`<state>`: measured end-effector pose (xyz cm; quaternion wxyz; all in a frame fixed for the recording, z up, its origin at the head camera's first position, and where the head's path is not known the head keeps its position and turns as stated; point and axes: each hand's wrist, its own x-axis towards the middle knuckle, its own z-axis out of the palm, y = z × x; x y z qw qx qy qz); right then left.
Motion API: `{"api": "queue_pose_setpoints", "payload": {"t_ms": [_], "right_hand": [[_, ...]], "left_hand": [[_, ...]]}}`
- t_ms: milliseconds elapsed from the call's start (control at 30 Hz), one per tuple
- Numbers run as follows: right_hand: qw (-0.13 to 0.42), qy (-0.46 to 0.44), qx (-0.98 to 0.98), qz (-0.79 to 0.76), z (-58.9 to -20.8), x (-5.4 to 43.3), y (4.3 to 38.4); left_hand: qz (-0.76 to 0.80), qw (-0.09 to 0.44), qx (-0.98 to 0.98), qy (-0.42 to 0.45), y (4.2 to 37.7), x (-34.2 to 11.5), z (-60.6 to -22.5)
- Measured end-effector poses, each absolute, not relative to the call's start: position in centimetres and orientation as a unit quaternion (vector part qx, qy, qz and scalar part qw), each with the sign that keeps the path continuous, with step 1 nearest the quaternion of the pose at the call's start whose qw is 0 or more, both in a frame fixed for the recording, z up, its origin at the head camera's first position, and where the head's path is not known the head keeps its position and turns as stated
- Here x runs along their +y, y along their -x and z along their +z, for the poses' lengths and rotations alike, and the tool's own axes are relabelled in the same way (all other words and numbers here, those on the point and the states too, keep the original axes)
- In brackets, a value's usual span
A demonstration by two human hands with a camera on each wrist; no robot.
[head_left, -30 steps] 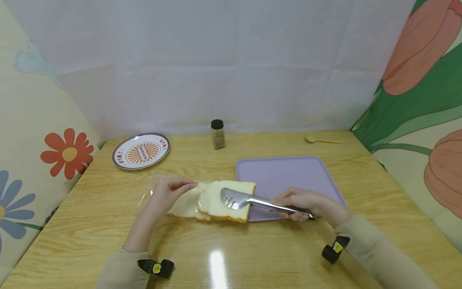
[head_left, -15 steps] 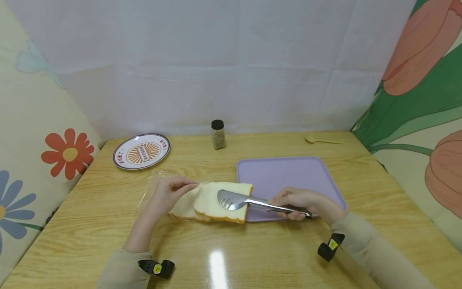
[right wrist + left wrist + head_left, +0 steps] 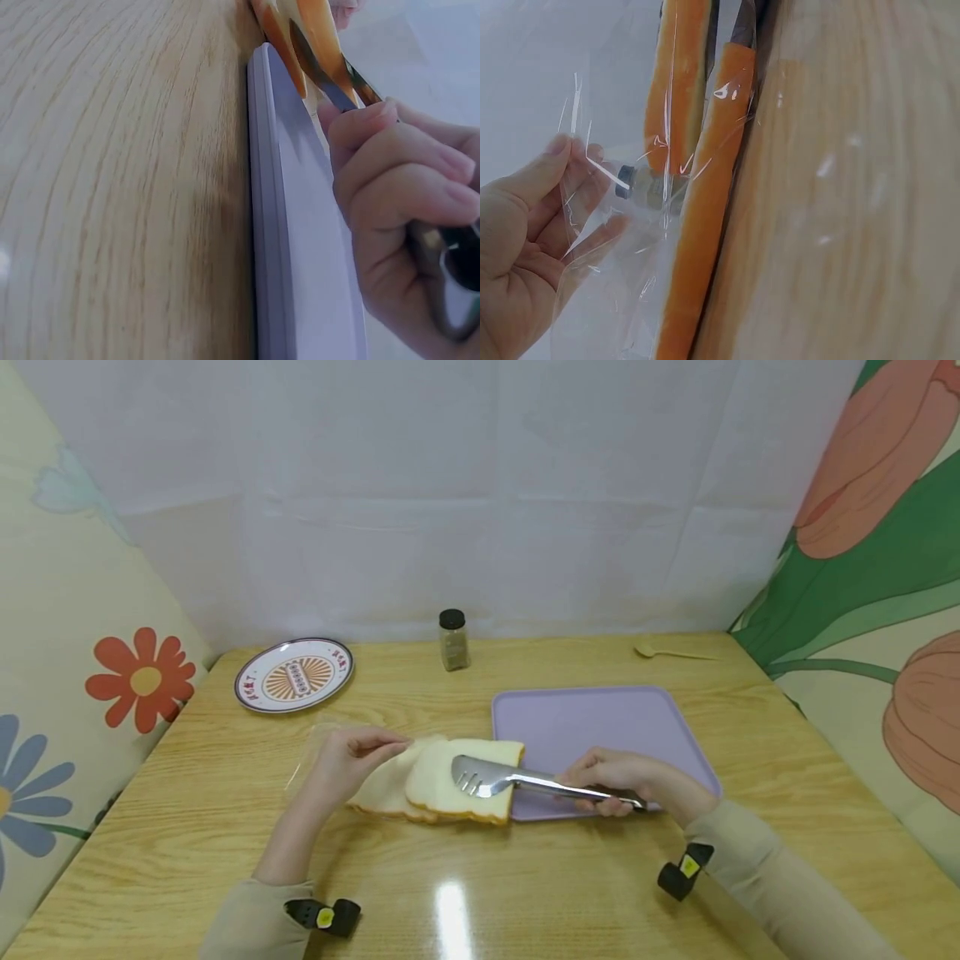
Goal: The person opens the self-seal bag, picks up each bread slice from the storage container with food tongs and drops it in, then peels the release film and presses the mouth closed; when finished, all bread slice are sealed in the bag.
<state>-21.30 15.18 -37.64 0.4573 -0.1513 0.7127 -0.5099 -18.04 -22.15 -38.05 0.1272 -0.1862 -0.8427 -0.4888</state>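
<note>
two slices of white bread [image 3: 450, 785], soft, pale and square with a golden-brown crust, lie overlapping on the desk [image 3: 480, 893], their right edge just over the left front edge of the purple tray [image 3: 600, 727]. the upper slice is caught between the slotted steel blades of a pair of tongs [image 3: 487, 775]; the blades are flat, shiny and spatula-shaped, and the arms run rightward over the tray's front left corner. the right hand [image 3: 622, 781] grips the tong arms with its fingers [image 3: 405, 172] curled tightly round them. to the left of the tray, the left hand [image 3: 348, 760] pinches a thin, crinkled, transparent plastic bag [image 3: 622, 225] between thumb and fingertips at the bread's left end; the film lies loosely round the crusts in the left wrist view.

the tray is a matte lilac rectangle with rounded corners and a low raised rim. the desk is glossy light wood-grain laminate with a bright reflection near its front edge. behind the tray's left rear corner stands a small glass spice jar [image 3: 453, 640] with a black cap. well left of the tray lies a round plate [image 3: 294, 674] with a dark rim, an orange sunburst and red writing too small to read. behind the tray's right rear corner lies a pale yellow spoon [image 3: 663, 651].
</note>
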Motion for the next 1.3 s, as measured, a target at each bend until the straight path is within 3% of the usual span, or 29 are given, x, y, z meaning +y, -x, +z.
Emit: {"api": "queue_pose_setpoints", "payload": {"t_ms": [367, 1300], "right_hand": [[0.457, 0.155, 0.709, -0.515, -37.7, 13.7, 21.9], [0.445, 0.169, 0.746, -0.466, -36.3, 13.0, 22.5]], "left_hand": [[-0.481, 0.108, -0.850, 0.185, 17.9, -21.9, -38.0], [-0.503, 0.133, -0.833, 0.185, 17.8, -21.8, -37.7]]}}
